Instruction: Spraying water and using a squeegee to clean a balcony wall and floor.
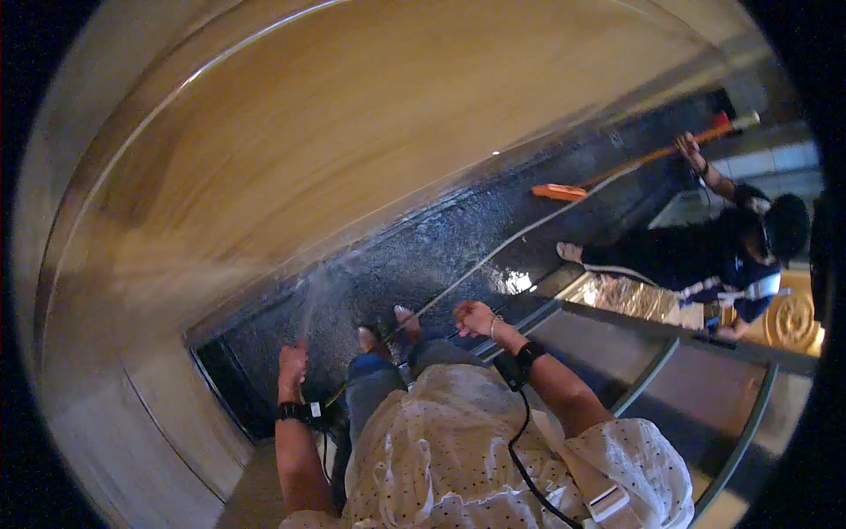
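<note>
My left hand is closed around what looks like a hose end, mostly hidden by the fingers. A jet of water leaves it and hits the foot of the brown wall panel. Over the wet dark floor, my right hand hangs with bent fingers. I see nothing held in it, but blur hides the fingertips. A pale hose runs along the floor from the far right to near my feet. Its link to my left hand is not clearly visible.
At the right another person grips the orange handle of a floor tool with an orange head. A dark metal frame with bars stands at my right. A dark recess lies at the left.
</note>
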Demonstrator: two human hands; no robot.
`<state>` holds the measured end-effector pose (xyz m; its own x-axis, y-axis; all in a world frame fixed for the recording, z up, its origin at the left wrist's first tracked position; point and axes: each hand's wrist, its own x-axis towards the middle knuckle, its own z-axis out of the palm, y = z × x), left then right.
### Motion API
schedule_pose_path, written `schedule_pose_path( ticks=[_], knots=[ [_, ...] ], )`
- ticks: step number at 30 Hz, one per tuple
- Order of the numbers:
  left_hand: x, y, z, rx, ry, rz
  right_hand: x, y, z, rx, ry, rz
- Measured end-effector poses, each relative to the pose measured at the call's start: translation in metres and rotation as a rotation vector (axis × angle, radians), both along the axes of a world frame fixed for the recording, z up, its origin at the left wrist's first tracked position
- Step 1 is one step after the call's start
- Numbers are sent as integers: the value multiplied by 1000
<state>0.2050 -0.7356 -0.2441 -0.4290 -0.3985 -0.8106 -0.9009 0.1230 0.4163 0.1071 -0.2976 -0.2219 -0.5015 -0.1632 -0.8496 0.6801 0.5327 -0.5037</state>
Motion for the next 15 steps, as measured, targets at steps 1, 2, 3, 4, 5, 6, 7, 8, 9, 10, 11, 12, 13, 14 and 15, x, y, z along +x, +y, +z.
schedule_pose_path(
  ticks=[1,2,3,4,5,6,7,8,9,10,11,12,13,14,15],
  knots=[
    [2,3,-1,-1,20,-56,5,8,-5,-23,20,-9],
    [-4,1,4,-6,22,-95,8,11,-7,-47,42,-26],
    [-3,1,7,-23,15,-67,14,13,-4,-52,39,-55],
    [-4,-1,8,-39,7,-39,22,14,-2,-61,28,-98],
    [-7,-2,9,-46,4,-61,29,13,2,-74,18,-133],
    [-6,-1,4,-82,58,-95,38,15,2,-79,14,-148],
    [-4,-1,-4,-115,113,-131,49,21,2,-79,-37,-221],
    [13,-18,-30,-117,112,-141,62,28,1,-77,-87,-289],
    [24,-30,-55,-171,158,-267,77,18,-3,-68,-90,-297],
    [43,-38,-81,-217,207,-388,89,14,-5,-74,-87,-302],
    [47,-35,-105,-268,255,-503,104,7,-10,-53,-64,-308],
    [53,-52,-124,-329,299,-614,117,-9,-14,-40,-41,-307],
    [77,-95,-139,-399,335,-726,133,-29,-19,-92,-50,-366],
    [74,-92,-142,-381,344,-748,152,-30,-25,-78,-48,-391],
    [57,-65,-133,-179,194,-719,176,-23,-24,-27,-37,-450]
  ],
)
